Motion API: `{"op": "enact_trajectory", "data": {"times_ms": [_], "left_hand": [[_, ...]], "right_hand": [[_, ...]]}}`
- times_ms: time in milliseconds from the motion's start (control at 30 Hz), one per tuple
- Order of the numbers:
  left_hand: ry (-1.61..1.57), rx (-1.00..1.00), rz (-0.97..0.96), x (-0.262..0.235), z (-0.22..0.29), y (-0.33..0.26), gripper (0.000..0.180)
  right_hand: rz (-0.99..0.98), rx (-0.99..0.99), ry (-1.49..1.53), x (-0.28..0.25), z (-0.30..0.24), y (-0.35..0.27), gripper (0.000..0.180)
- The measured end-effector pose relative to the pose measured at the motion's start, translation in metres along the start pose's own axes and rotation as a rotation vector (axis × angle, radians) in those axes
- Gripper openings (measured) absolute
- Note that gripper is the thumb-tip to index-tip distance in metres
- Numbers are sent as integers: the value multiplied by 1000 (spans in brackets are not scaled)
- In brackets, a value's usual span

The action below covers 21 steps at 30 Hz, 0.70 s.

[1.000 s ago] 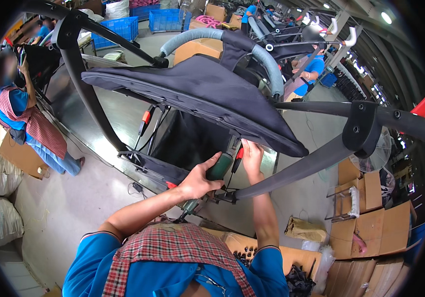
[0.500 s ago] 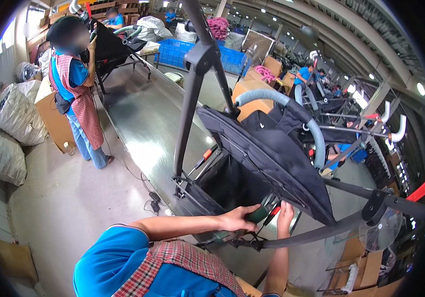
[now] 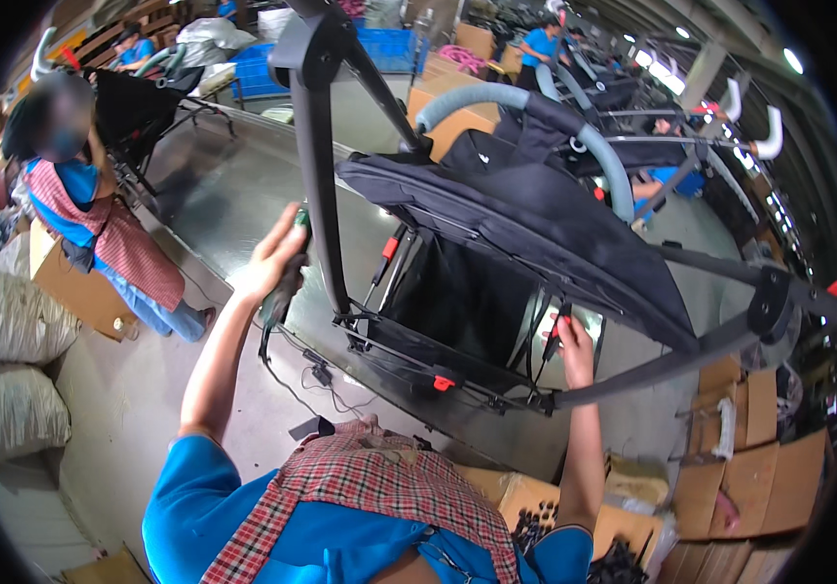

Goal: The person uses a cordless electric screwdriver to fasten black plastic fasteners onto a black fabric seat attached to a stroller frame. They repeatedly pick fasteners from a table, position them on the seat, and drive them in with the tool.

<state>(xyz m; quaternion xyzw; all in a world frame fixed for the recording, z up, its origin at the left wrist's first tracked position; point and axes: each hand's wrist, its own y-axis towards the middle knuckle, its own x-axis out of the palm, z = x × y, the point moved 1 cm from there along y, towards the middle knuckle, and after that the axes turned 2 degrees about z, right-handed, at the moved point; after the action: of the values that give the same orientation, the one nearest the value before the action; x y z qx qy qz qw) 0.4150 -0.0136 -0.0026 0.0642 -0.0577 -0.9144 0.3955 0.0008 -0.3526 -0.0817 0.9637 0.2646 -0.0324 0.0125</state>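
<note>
A black stroller [image 3: 516, 255] with dark frame tubes stands in front of me on the metal worktop. Beside its left upright, my left hand [image 3: 268, 261] is closed around a dark green corded power tool [image 3: 282, 300], held clear of the stroller; its working tip is hard to make out. On the right, below the tilted seat panel, my right hand [image 3: 577, 352] grips a black-and-red strut [image 3: 553, 336] of the stroller frame. A similar red-and-black strut [image 3: 386, 261] shows at the left side. A red clip [image 3: 444, 383] sits on the near lower bar.
A co-worker [image 3: 87, 204] stands at far left by another stroller on the metal worktop [image 3: 228, 185]. Cables [image 3: 316, 375] hang near its edge. Small black parts lie on a cardboard surface [image 3: 501, 492] beneath me. Cardboard boxes [image 3: 720, 467] stand right, white sacks [image 3: 14, 321] left.
My left hand has drawn the power tool away from the lower right of the frame, out to the left. My right hand remains at the strut. The view has shifted.
</note>
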Motion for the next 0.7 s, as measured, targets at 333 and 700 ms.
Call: {"op": "enact_trajectory", "data": {"times_ms": [333, 700], "left_hand": [[162, -342, -610, 94, -72, 90, 77], [-95, -521, -571, 109, -72, 86, 38]], "right_hand": [[80, 240, 108, 5, -27, -11, 46], [203, 307, 35, -4, -31, -11, 42]]}}
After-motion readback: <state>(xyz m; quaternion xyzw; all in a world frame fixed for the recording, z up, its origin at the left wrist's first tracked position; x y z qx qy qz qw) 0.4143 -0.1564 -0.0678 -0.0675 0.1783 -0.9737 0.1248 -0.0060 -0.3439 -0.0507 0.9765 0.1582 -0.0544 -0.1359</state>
